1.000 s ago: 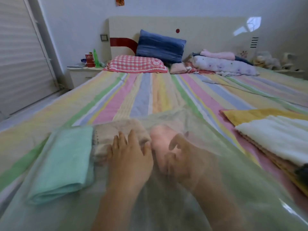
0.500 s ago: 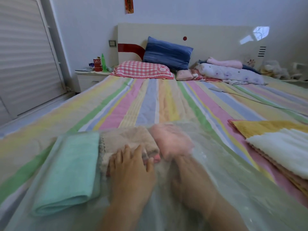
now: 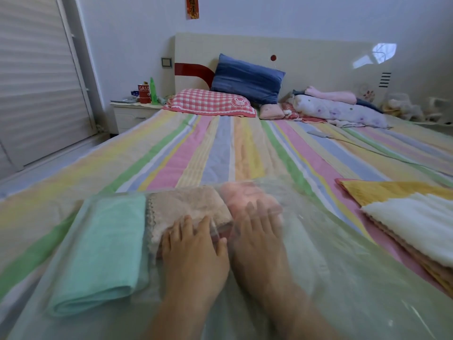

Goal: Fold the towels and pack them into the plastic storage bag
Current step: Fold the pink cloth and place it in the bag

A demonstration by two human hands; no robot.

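Pink towel (image 3: 242, 192) lies under and just ahead of the right grip (image 3: 257, 241), long axis running away; left grip (image 3: 196, 253) presses the neighbouring beige towel (image 3: 186, 204); the 2 grips are spread flat.

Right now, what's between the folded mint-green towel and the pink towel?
A folded beige lace-edged towel lies between them, inside the clear plastic bag; the head view shows it.

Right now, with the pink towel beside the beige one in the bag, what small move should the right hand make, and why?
Probably draw the right hand back out of the plastic bag: the pink towel already lies beside the beige towel, which the left hand presses flat, and the white towel lies outside on the stack.
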